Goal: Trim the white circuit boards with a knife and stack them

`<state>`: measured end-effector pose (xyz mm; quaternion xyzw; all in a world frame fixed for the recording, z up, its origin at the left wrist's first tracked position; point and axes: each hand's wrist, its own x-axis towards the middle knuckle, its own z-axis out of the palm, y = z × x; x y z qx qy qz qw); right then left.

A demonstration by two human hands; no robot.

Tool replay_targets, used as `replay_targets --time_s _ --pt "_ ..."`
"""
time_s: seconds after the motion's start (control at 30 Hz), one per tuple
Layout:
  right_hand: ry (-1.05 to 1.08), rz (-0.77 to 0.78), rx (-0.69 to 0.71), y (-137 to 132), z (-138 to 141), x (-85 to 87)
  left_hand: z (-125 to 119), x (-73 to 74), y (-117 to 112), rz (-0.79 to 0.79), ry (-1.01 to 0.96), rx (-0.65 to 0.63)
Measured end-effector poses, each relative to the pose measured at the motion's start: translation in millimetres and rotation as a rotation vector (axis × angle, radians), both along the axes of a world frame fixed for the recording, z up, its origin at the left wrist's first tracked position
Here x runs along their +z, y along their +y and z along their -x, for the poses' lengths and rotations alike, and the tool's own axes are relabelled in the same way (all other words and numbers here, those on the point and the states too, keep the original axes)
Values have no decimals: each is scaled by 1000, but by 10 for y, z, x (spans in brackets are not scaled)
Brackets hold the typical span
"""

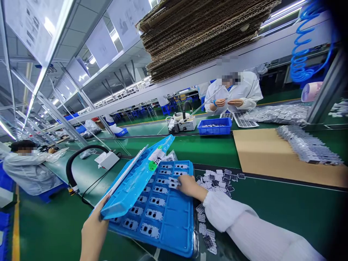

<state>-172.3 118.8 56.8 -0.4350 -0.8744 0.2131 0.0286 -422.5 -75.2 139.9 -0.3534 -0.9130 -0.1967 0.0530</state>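
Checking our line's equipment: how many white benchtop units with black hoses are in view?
2. One white unit sits on the far green bench beside a blue bin; the other white unit sits left of the blue tray. More may be hidden down the line.

Low tray (174, 232): blue plastic, smooth, shiny. Lifted tray (127, 185): same blue plastic, thin, shiny. Sleeve (244, 221): white cloth, soft, matt. Belt top (261, 206): green, smooth, bit shiny. Big sheet (272, 156): brown card or paper, matt. Stacked boards (201, 40): brown wavy card, rough edges. Coiled hose (301, 47): blue plastic, glossy. Bags (277, 114): clear plastic, shiny. Frame post (323, 90): gray metal, dull.
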Motion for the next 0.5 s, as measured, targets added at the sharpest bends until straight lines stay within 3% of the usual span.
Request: replay_targets --time_s 0.17,0.5 --pt "24 -24 -28 176 12 -36 12 5 6 20 -31 15" --pt "93 1 -6 102 59 -193 -7 -31 32 13 -66 19"
